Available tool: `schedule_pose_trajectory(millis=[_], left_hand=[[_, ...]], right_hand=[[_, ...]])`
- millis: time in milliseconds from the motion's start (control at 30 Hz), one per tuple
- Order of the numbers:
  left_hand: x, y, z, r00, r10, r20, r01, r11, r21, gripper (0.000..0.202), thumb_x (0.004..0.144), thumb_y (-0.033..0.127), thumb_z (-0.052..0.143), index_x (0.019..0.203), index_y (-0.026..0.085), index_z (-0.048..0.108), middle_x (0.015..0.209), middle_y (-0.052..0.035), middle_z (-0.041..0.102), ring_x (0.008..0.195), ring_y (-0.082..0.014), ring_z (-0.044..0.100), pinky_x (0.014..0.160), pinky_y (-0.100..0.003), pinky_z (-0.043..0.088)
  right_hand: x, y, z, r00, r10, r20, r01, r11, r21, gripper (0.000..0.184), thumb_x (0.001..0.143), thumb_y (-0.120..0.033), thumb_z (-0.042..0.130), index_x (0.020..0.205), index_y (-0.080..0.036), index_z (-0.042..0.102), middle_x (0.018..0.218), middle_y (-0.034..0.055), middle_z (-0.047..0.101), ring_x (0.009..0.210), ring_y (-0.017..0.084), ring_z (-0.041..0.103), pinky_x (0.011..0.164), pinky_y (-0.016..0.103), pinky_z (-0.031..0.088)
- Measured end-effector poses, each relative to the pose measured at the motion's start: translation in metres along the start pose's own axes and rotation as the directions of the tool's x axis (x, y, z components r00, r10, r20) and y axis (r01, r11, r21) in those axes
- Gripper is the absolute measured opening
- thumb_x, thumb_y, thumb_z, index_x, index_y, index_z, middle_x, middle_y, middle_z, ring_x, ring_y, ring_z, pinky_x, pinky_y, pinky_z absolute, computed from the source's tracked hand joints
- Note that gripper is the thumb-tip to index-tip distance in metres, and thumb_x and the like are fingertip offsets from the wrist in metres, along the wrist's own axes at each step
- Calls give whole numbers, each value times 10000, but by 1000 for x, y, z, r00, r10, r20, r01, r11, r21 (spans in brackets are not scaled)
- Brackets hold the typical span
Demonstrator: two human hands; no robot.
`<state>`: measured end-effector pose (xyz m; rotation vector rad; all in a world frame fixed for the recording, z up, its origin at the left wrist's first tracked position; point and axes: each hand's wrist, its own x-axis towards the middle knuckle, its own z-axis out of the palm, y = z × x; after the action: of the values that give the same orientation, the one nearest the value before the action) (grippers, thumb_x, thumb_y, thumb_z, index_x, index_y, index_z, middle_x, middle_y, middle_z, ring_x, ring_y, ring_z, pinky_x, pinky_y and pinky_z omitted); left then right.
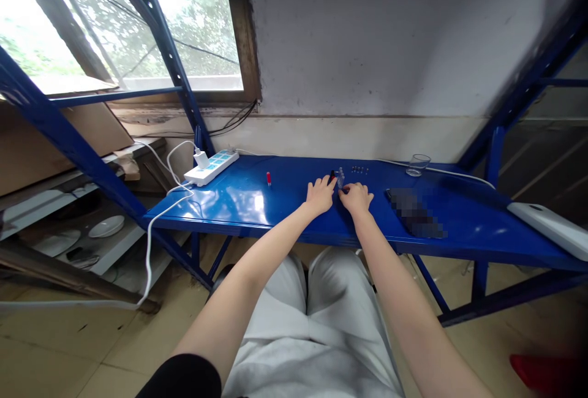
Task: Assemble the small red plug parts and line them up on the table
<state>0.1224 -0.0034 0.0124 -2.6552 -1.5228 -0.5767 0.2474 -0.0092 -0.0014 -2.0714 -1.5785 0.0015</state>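
Observation:
My left hand [320, 196] is closed over the table, with its fingertips at a small red-and-black tool [332, 176]. A thin tip on the tool points right, toward a small clear plastic piece [340, 177]. Fingers of my right hand [357, 198] pinch the lower end of that piece, which stands roughly upright between both hands. Its exact kind is too small to make out. Just beyond my right hand, several tiny metal parts like screws [360, 170] are set out in short rows.
On the blue table [294, 220] are a red-and-white stick [269, 179], a white power strip [211, 167] with cables, a drinking glass [418, 165], a blurred dark flat object [413, 211] and a white device [549, 226]. Blue frame posts rise at both ends.

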Motion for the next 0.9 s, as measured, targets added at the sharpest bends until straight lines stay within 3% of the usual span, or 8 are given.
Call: schedule_pose_trajectory(millis=[133,300,500,633,767,900], left_hand=[[2,-2,-2,993,37,-115,-33,999,34,349,859,139,368,1170,188,518,1173,-112,525,1035,-250,465,844,-403,359],[1,-9,-3,983,8,-183,-4,1000,23,228,871,148,384,956,172,595,999,-93,588,960,-220,496,818,-358,342],[-10,-24,-3,944,-112,-311,52,980,-194,142,858,227,477,885,189,611,937,-59,625,908,-193,532,797,-329,358],[-19,-33,-2,892,-232,-388,46,900,-434,96,814,236,547,842,181,620,864,-40,639,785,-152,555,746,-288,406],[-26,-39,-1,835,-386,-392,46,759,-650,102,784,237,573,844,171,622,835,-33,636,705,-119,549,695,-249,446],[-28,-42,-2,830,-437,-347,47,675,-736,119,766,252,585,841,168,625,819,-30,637,696,-114,549,675,-242,461]], right_hand=[[0,-1,-1,1000,11,16,-11,1000,-13,278,789,-334,500,957,-185,663,1094,122,567,1054,287,429,831,436,318],[-1,-2,-3,999,12,40,-11,999,-30,282,801,-335,499,978,-185,659,1094,122,567,1058,283,434,833,435,327],[0,-2,-2,999,5,41,-3,999,-33,283,807,-332,489,978,-186,661,1097,124,566,1059,286,435,835,442,331],[0,-3,-2,998,14,53,-13,999,-32,285,806,-327,488,983,-180,657,1099,118,565,1062,284,438,839,442,331],[0,-5,-3,998,27,54,-26,1000,-12,273,800,-320,500,974,-176,653,1091,113,569,1062,278,444,847,436,329],[2,-6,-1,998,22,53,-22,1000,3,263,796,-320,503,952,-172,655,1080,120,570,1051,281,451,840,438,330]])
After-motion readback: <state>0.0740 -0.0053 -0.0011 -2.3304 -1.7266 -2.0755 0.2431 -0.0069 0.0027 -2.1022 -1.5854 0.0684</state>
